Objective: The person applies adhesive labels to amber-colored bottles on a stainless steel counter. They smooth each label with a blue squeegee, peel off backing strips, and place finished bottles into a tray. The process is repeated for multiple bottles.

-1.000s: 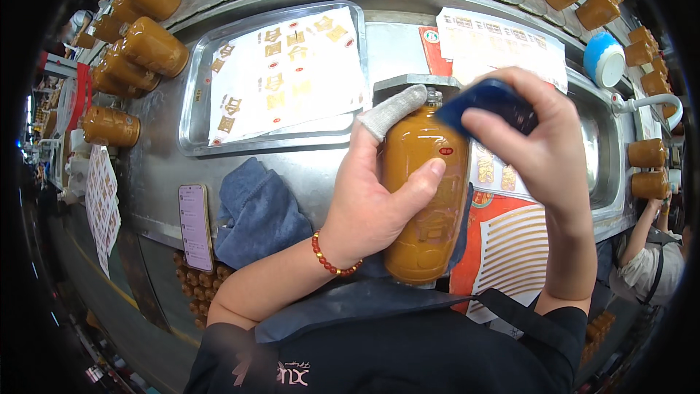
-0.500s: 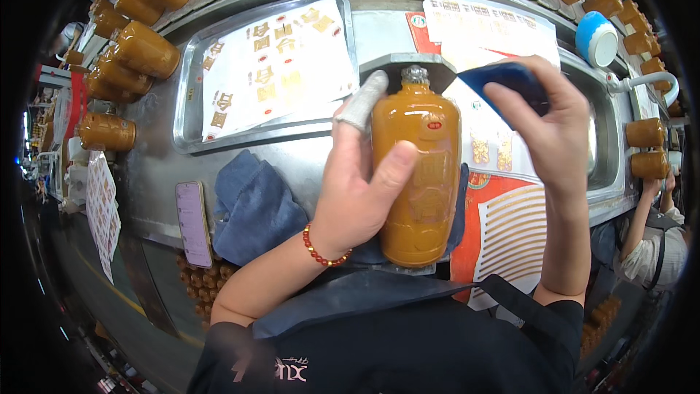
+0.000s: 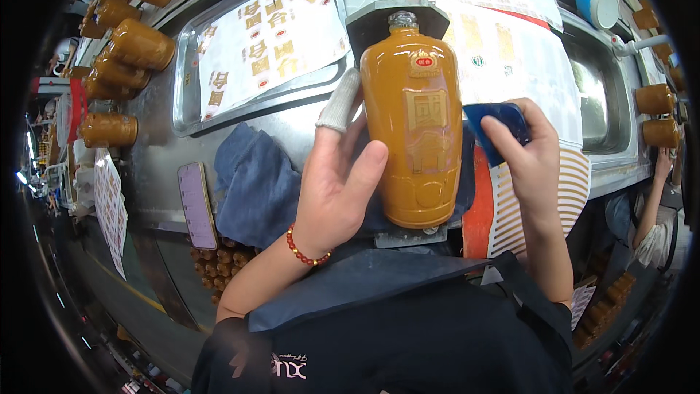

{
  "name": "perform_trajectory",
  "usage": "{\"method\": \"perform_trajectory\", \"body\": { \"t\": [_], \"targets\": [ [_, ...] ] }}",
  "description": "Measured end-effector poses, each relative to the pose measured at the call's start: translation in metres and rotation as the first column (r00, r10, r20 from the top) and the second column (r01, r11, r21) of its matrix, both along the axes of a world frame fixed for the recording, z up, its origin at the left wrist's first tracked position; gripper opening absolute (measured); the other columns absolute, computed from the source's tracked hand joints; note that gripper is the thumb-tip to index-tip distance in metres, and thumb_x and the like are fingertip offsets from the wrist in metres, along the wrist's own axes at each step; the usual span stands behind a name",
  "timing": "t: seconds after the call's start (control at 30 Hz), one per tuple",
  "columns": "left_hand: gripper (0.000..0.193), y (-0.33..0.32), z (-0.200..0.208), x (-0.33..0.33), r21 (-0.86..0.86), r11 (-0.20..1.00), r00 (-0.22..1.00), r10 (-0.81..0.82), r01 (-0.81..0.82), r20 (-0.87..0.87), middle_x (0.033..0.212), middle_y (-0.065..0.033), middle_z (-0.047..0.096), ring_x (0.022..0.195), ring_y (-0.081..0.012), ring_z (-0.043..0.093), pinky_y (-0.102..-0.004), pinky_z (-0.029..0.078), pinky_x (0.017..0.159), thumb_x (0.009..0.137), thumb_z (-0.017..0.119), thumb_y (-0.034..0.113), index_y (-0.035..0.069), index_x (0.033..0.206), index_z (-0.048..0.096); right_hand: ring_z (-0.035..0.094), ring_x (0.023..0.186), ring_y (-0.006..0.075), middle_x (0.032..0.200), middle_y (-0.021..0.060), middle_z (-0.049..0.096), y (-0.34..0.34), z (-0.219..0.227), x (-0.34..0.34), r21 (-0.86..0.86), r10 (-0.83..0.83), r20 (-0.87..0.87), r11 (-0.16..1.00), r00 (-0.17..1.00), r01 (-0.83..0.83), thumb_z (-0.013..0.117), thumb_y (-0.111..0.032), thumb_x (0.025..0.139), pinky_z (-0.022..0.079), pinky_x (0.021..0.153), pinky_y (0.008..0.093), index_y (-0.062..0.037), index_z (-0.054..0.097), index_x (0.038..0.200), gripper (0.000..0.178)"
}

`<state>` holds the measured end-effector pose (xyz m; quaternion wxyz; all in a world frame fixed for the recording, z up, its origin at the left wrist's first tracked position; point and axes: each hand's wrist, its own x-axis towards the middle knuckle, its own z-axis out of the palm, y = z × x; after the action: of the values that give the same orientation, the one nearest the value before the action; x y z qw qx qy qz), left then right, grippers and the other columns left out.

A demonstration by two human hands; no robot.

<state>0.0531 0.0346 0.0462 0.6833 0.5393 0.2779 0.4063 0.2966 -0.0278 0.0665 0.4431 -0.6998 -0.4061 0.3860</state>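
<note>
An amber-brown glazed bottle (image 3: 413, 131) lies on its back on a dark stand, its clear-capped neck resting at a grey angular metal bracket (image 3: 364, 23). Its face carries a small red oval label and gold raised decals. My left hand (image 3: 332, 182) is along the bottle's left side, thumb and fingers stretched apart, the thumb tip at the bottle's edge. A grey cloth finger cover (image 3: 340, 106) is on one of its fingers. To the right of the bottle, my right hand (image 3: 529, 149) pinches a blue flat scraper (image 3: 503, 122), whose edge points toward the bottle.
A metal tray (image 3: 184, 98) with a decal sheet (image 3: 270, 44) stands at the left. Nearer are a blue cloth (image 3: 257, 186) and a phone (image 3: 197, 204). More decal sheets (image 3: 525, 73), a sink (image 3: 609, 95) and a blue-white cup (image 3: 598, 1) are at the right. Several bottles (image 3: 138, 47) line the far left.
My right hand with the scraper has come down from near the bottle's neck to its right side. My left thumb has moved off the bottle's face to its left edge.
</note>
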Motion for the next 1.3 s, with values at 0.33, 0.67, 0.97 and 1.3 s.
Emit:
{"method": "perform_trajectory", "body": {
  "t": [0.33,0.67,0.97,1.3],
  "targets": [
    [0.063,-0.005,0.007,0.006,-0.004,1.0,1.0,-0.02,0.02,-0.011,0.165,-0.0151,0.03,0.153,-0.0228,0.029,-0.0379,0.024,0.124,0.107,0.047,0.006,-0.003,0.162,0.017,0.066,0.084,0.0073,0.099,0.0057,0.069,-0.004,-0.018,0.018,0.15,-0.034,-0.072,0.988,0.997,0.044,0.07,-0.005,0.096,0.055,0.075,0.0207,0.001,0.062,0.119,0.025],
    [0.054,-0.008,0.01,0.019,-0.09,0.995,0.999,0.026,-0.029,-0.03,0.142,-0.0169,0.05,0.131,-0.0194,0.05,-0.035,0.041,0.109,0.102,0.063,0.012,-0.006,0.142,0.031,0.063,0.073,0.003,0.081,0.0001,0.067,0.005,-0.008,-0.001,0.038,0.199,-0.585,0.975,0.786,-0.219,0.057,-0.029,0.108,0.05,0.068,0.0178,-0.0032,0.06,0.107,0.026],
    [0.046,-0.012,0.008,0.025,-0.137,0.985,0.994,0.096,-0.103,-0.055,0.113,-0.0181,0.063,0.103,-0.0159,0.064,-0.0305,0.056,0.085,0.095,0.077,0.018,-0.006,0.112,0.042,0.061,0.069,0.0039,0.078,0.0015,0.065,0.01,-0.004,-0.028,0.09,0.174,-0.517,0.985,0.838,-0.149,0.08,-0.008,0.091,0.047,0.061,0.017,-0.0052,0.051,0.1,0.031],
    [0.047,-0.011,0.008,0.024,-0.117,0.988,0.992,0.093,-0.103,-0.088,0.115,-0.0182,0.063,0.104,-0.0164,0.064,-0.031,0.056,0.086,0.094,0.077,0.019,-0.006,0.113,0.042,0.061,0.071,0.0029,0.079,0.0001,0.065,0.01,-0.01,-0.022,0.072,0.197,-0.518,0.98,0.832,-0.187,0.079,-0.011,0.093,0.046,0.063,0.0166,-0.0064,0.05,0.101,0.03]
  ]
}}
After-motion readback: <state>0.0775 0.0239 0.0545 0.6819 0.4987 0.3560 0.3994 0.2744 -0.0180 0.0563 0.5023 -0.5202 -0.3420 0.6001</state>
